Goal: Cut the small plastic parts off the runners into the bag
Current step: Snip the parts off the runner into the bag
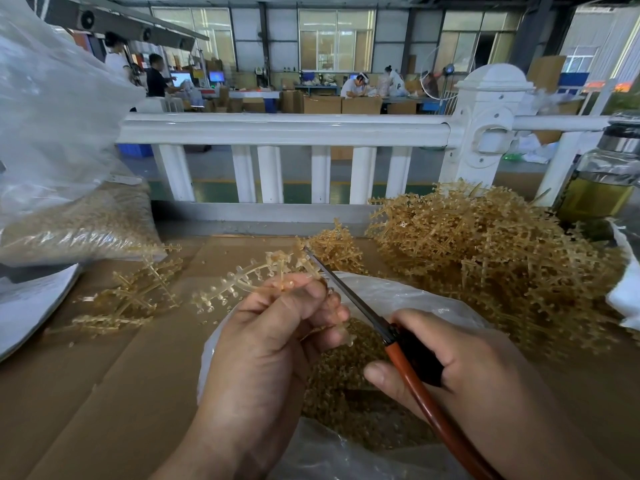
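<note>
Head view: runner (249, 282) sits mid-frame, a thin pale sprue with small parts along its branches. It arcs from the left hand (277, 327) out toward 10 o'clock. Left fingers curl round its near end and pinch it between thumb and fingertips. Right hand (460, 362), at 4 o'clock from the runner, is wrapped round the orange-and-black handles of the scissors (346, 292). The blades point to 11 o'clock, tip at the runner's far branches; they look nearly together, and I cannot tell if a part is between them.

Bag (398, 296), clear plastic, lies open under both hands with loose cut parts (346, 382) heaped inside.

Handling, judged: the runner is very light and springy, it bends and its thin gates snap easily. Best held by the central stem near the cut and over the bag mouth, so that parts drop in and do not flick away. The parts are tiny and likely to bounce.

Outward:
- big pile of uncut runners (485, 244) at 2 o'clock
- a few runners (131, 296) at 9 o'clock on the cardboard (104, 393)
- full bag (76, 223) at 10 o'clock
- white railing (277, 128) at 12 o'clock
- jar (602, 181) at far 2 o'clock
</note>
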